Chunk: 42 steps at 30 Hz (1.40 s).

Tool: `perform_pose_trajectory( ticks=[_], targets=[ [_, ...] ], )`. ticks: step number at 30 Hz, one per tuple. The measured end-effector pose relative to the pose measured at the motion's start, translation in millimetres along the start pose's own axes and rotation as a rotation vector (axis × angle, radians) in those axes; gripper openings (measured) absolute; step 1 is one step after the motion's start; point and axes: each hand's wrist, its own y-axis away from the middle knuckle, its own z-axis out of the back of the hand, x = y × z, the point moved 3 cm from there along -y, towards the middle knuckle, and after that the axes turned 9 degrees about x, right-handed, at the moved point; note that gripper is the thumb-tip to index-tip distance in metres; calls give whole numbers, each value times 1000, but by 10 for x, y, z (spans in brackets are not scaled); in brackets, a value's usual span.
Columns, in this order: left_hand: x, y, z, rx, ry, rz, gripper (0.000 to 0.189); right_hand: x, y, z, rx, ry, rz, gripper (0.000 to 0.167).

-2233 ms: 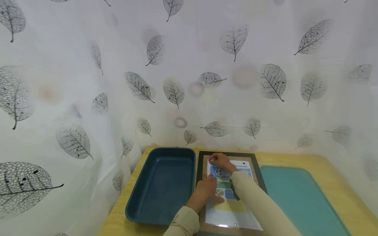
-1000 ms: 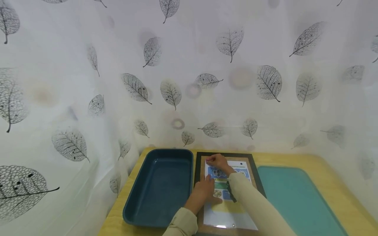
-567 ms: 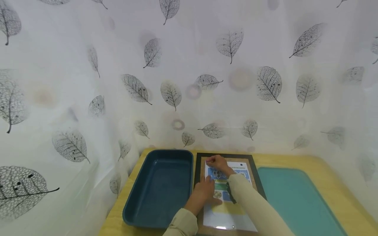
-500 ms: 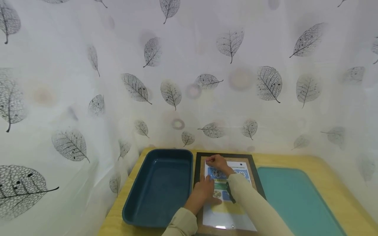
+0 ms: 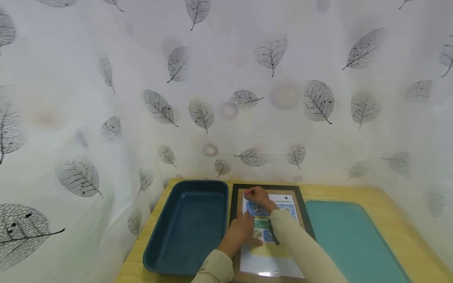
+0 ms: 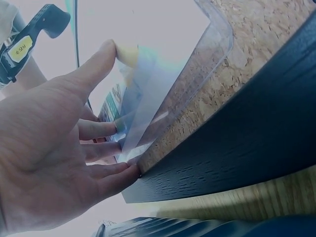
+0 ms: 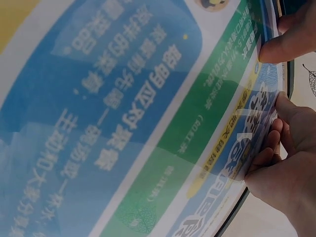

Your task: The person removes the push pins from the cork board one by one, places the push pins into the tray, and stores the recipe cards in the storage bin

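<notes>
A cork board (image 5: 235,251) with a black frame lies on the table, bearing a printed sheet in clear plastic (image 5: 269,263). My right hand (image 5: 261,197) is at the sheet's top left corner, thumb and fingers pinched together around a small purple push pin, mostly hidden by the fingertips. In the right wrist view, the right hand's (image 7: 286,163) fingers are curled at the sheet's edge. My left hand (image 5: 240,230) rests spread on the sheet's left side. In the left wrist view, the left hand's (image 6: 59,128) fingers reach over the plastic edge beside the black frame.
A deep dark blue tray (image 5: 187,232) stands left of the board, and a flat teal tray (image 5: 348,232) lies to its right. Behind the wooden table (image 5: 318,190) hangs a pale curtain (image 5: 226,78) with leaf prints. A black camera strap (image 6: 37,37) circles the right wrist.
The whole head view shifts slightly left. Both hands keep nearly the same places on the board, the right one staying at the sheet's top left corner.
</notes>
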Motion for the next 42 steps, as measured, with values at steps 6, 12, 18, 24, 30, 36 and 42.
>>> perform_pose_trajectory(
  ticks=[6, 12, 18, 24, 30, 36, 42],
  targets=[
    [6, 8, 13, -7, 11, -4, 93, -48, -65, -39, -20, 8, -19, 14],
    [-25, 15, 30, -4, 6, -20, 91, -88, -73, -14, -6, -1, -68, 14],
    [-56, -7, -7, 8, 11, -22, 92, -58, 18, 3, -31, 33, -31, 13],
    [-69, -1, -16, 20, 14, -12, 93, -89, 23, -14, -40, 42, -9, 14],
    [-51, -3, -42, 17, 10, -15, 93, -101, 4, -52, -57, 92, 39, 13],
    [-2, -9, -21, -18, 5, -9, 93, 33, 27, -15, -45, 119, 86, 14],
    [17, 2, -29, 5, 12, -13, 93, 133, 82, 17, -26, 103, 39, 15]
  ],
)
